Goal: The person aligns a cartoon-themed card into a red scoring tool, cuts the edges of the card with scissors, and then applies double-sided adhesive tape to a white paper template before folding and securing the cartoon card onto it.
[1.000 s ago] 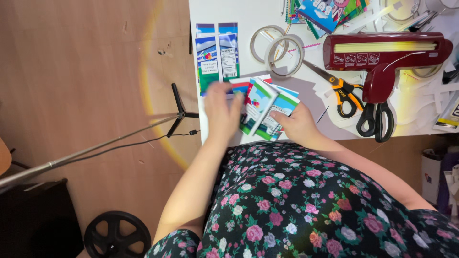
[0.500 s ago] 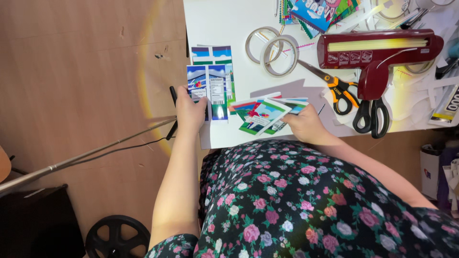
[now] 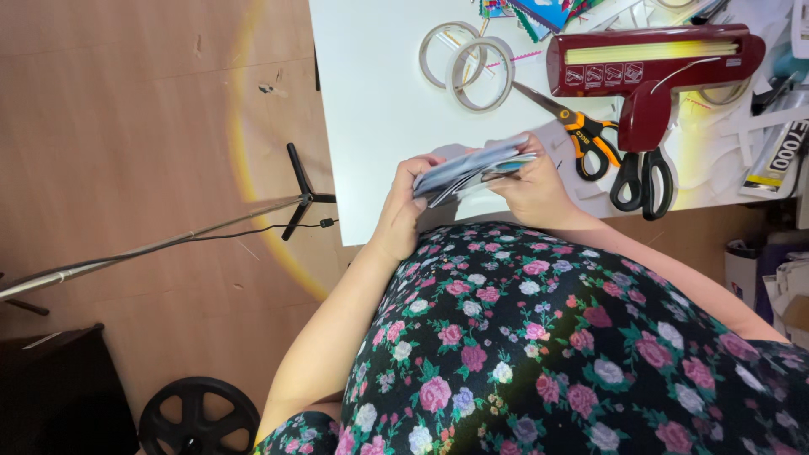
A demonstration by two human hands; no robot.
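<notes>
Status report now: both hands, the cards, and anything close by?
Left hand and right hand grip one stack of cards, edge-on above white table. Orange scissors just beside right hand, not touching.

Both hands grip a stack of printed cards [image 3: 474, 167] edge-on over the counter's [image 3: 379, 126] near edge, the left hand [image 3: 406, 195] at one end, the right hand [image 3: 533, 181] at the other. Two tape rolls [image 3: 468, 66] lie toward the far edge, with orange-handled scissors [image 3: 581, 135] just beside the right hand.
</notes>
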